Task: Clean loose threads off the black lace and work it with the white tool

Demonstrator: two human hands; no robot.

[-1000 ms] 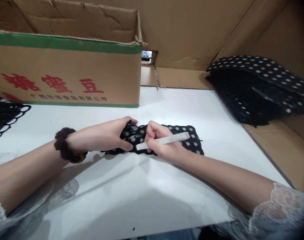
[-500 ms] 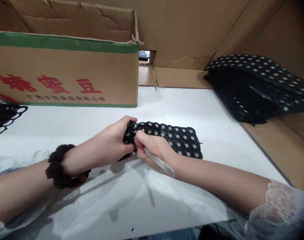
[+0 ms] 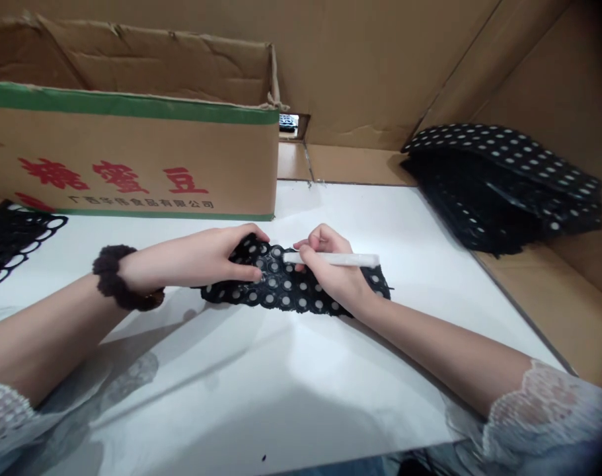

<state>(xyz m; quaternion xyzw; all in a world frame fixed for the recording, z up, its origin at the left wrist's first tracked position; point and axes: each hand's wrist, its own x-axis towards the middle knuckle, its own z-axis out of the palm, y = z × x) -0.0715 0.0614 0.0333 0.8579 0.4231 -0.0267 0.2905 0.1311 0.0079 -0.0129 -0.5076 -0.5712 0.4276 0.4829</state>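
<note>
A strip of black fabric with rows of pale dots (image 3: 287,284) lies on the white table in front of me. My left hand (image 3: 221,254) grips its left part, thumb on top and fingers at the far edge. In my right hand (image 3: 333,264) is a white pen-like tool (image 3: 355,259), held nearly level between thumb and fingers. Its left end is over the fabric's middle; whether it touches I cannot tell. The right hand covers part of the fabric's right side.
A cardboard box (image 3: 182,152) with red lettering stands at the back left. Black openwork fabric (image 3: 18,241) lies at the far left. A pile of dotted black fabric (image 3: 509,178) rests at the right by the cardboard wall (image 3: 360,66). The white table (image 3: 261,383) spreads below.
The fabric now lies flatter and reaches farther left. My right hand has moved right and up, and the white tool has swung from slanting down toward me to nearly level.
</note>
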